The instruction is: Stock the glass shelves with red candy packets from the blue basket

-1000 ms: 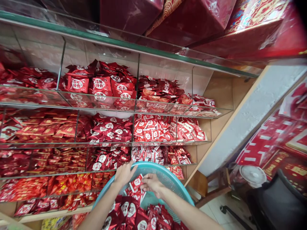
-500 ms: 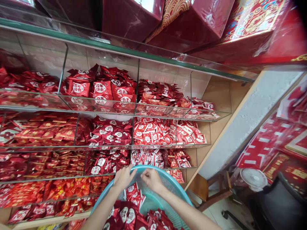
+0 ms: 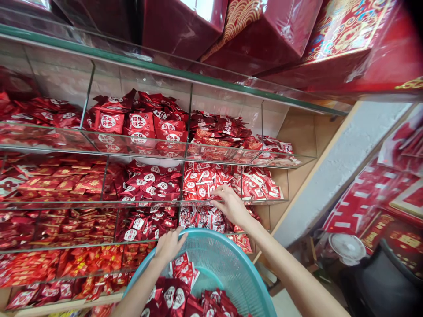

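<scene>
My left hand [image 3: 170, 245] is closed over the far left rim of a turquoise plastic basket [image 3: 244, 259], thumb on the inner side. Red packets with white labels [image 3: 185, 269] and darker red packets [image 3: 172, 297] lie in the basket. My right hand [image 3: 232, 204] is raised above the basket's far rim, in front of the shelf. Its fingers are bent and apart, with nothing visible in them. Just beyond its fingertips is a compartment of small red-and-white packets [image 3: 200, 178]; whether they touch any cannot be made out.
Glass-fronted shelves hold several compartments of red packets [image 3: 140, 125], split by clear dividers. Large dark red boxes [image 3: 185, 31] stand on the top shelf overhead. To the right are a whitish wall post [image 3: 330, 167], a white round lid [image 3: 346, 247] and a black chair [image 3: 383, 281].
My right hand has moved from inside the basket up and to the right, to the shelf packets, and its fingers have opened. My left hand stays on the rim.
</scene>
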Tool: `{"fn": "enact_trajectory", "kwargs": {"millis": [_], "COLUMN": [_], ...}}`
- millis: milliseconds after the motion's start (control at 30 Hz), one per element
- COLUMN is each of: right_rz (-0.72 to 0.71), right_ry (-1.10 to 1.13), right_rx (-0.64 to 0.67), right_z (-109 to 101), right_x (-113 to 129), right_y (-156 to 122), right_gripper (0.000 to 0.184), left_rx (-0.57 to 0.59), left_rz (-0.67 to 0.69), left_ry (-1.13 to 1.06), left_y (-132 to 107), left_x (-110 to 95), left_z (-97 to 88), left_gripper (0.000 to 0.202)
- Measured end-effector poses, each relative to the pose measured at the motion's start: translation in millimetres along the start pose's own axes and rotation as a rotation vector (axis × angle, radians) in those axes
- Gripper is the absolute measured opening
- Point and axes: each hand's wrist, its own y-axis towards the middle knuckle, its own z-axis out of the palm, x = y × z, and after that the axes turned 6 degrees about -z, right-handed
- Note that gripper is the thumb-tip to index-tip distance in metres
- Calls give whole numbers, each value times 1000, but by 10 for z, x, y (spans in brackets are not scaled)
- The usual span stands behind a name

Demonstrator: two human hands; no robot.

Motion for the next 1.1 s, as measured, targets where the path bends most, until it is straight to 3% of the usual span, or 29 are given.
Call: {"fn": "enact_trajectory", "kwargs": {"millis": [100, 233, 400, 500, 667, 867, 1000, 1100], "right_rz": [10, 42, 178, 209, 231, 457, 514, 484], "right_ry": [20, 131, 377, 538, 703, 923, 810, 645], "right_rx": [-5, -156, -318, -321, -10, 416, 621, 642], "right_z": [41, -28, -159, -172, 63, 773, 1147, 1318], "right_x": [-39, -81, -34, 60, 123, 9, -75, -155], "right_y": [48, 71, 11, -64, -265, -660, -910, -999], "right_gripper": [16, 20, 25, 24, 24, 27, 16, 13], "left_rx": [1, 4, 10, 13, 11, 42, 42, 30], "left_rz": [-5, 1, 10, 13, 16, -10, -7, 5], "left_ry": [-2, 1, -9, -14, 4, 12, -5, -15], "left_y": [1, -7, -18, -15, 5, 9, 0, 1], "left_x": [-6, -21, -29, -25, -13, -18, -19, -8], "left_z": [-6, -28, -46, -40, -13, -11, -9, 9], "left_gripper": [50, 49, 50, 50, 53, 54, 54, 53]}}
